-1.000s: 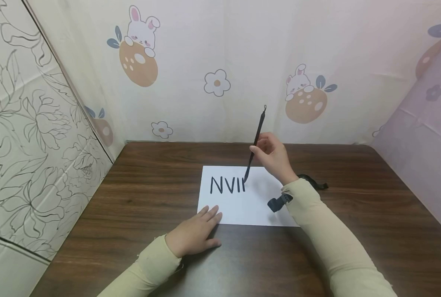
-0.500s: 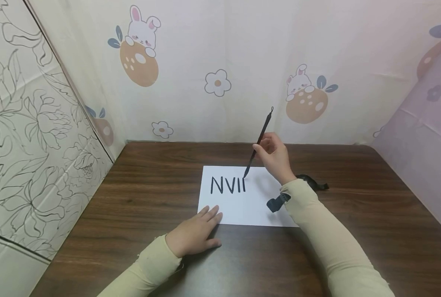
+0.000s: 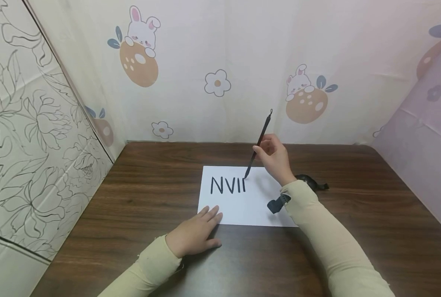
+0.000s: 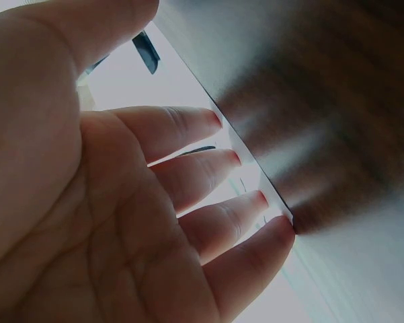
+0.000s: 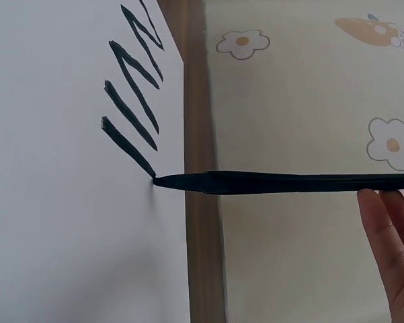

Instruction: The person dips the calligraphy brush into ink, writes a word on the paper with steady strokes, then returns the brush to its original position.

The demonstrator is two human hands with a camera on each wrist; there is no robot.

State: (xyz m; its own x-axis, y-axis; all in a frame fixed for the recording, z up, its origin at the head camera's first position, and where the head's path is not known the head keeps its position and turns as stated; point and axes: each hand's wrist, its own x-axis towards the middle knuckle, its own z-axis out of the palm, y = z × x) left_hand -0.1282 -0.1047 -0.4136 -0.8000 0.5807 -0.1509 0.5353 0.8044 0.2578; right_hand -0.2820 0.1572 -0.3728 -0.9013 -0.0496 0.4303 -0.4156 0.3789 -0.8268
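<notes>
A white sheet of paper lies on the wooden table, with black brushed strokes reading "NVI" and one more upright stroke. My right hand pinches a slim black writing brush by its shaft, and the brush leans to the right. In the right wrist view the tip of the brush meets the top end of the last stroke. My left hand rests flat on the paper's lower left corner, fingers spread. The left wrist view shows its palm and fingertips at the paper's edge.
A black object sits right of the paper, partly hidden behind my right wrist. On that wrist a dark camera hangs over the sheet. Behind the table stands a patterned curtain; a floral panel borders the left.
The brush tip has moved up from partway along the last stroke to its top, and the shaft has tilted further right. My left hand has stayed in place.
</notes>
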